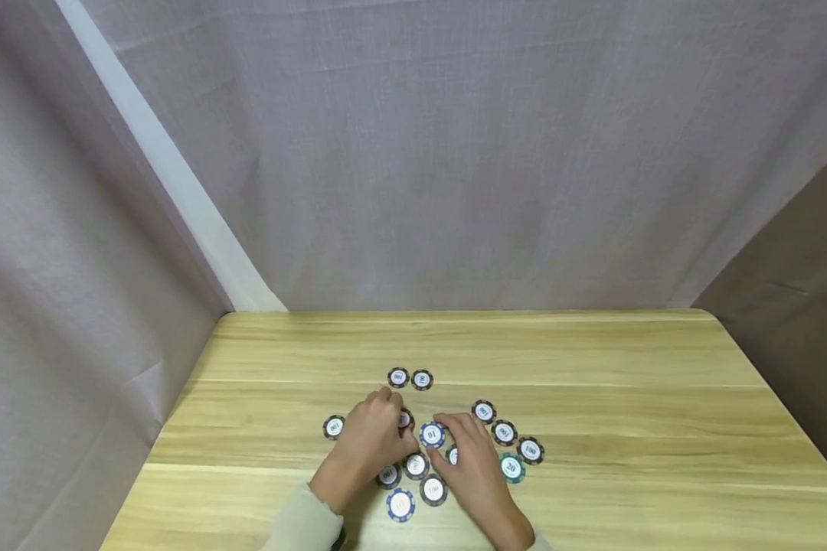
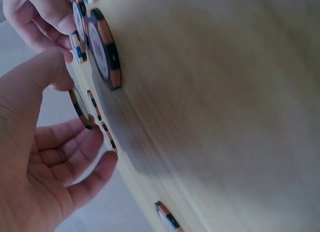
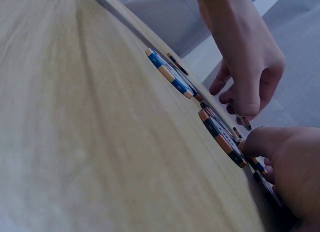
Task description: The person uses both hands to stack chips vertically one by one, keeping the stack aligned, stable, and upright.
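My left hand (image 1: 372,432) pinches a black poker chip (image 1: 405,418) between thumb and fingertips. In the left wrist view that chip (image 2: 80,109) is tilted and held just off the table. To its right, my right hand (image 1: 474,459) has thumb and forefinger on opposite edges of a blue chip (image 1: 432,435) marked 10. Another black chip (image 1: 452,455) is partly covered by the right hand. Close below the hands lie black chips marked 100, one at the middle (image 1: 416,464) and one nearer me (image 1: 433,490). A second blue chip (image 1: 400,505) lies nearest the front.
Two black chips (image 1: 399,377) lie side by side beyond the left hand, and a single one (image 1: 334,427) to its left. On the right, three black chips (image 1: 505,433) form a slanting row beside a green chip (image 1: 512,467) marked 20. Grey curtains (image 1: 455,153) surround the wooden table (image 1: 627,367).
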Motion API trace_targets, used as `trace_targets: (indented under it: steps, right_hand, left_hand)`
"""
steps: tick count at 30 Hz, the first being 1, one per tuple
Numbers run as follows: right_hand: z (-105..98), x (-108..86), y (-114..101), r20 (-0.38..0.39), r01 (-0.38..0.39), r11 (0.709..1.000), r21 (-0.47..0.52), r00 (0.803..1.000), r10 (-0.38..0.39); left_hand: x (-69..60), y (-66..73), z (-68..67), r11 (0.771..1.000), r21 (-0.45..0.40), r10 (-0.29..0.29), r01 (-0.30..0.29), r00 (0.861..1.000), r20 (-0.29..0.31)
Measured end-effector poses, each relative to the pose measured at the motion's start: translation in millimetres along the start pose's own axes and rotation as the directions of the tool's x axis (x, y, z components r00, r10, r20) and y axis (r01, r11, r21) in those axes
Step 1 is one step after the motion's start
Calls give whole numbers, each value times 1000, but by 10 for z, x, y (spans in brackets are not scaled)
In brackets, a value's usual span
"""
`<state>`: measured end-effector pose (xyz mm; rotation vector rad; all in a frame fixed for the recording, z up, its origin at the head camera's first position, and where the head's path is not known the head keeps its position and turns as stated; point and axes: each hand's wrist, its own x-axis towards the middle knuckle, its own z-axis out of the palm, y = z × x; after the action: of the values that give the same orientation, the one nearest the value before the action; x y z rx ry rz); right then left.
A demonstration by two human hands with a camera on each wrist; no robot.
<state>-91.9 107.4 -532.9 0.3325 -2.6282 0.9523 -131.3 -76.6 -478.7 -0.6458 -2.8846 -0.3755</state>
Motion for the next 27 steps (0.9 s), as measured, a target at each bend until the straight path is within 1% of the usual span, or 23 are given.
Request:
trace_targets:
  steps: [6, 14, 22, 27]
  right_hand:
    - [2, 8, 2, 8, -3, 1000, 7, 1000, 3]
    - [4, 3, 6, 6, -6, 1000, 10, 1000, 6]
    - [5, -4, -4, 14, -10, 1000, 12, 1000, 9]
    - [2, -12, 7, 11, -11, 1000, 2, 1000, 11]
  left_hand:
    - [-37, 37, 7, 994, -92, 59, -56, 997, 40]
    - [-42, 73, 39, 987, -127, 110, -103, 993, 50]
    - [-52, 97, 69, 980, -158, 129, -118, 990, 60]
    - [-34, 118, 56, 979, -168, 137, -117, 985, 110]
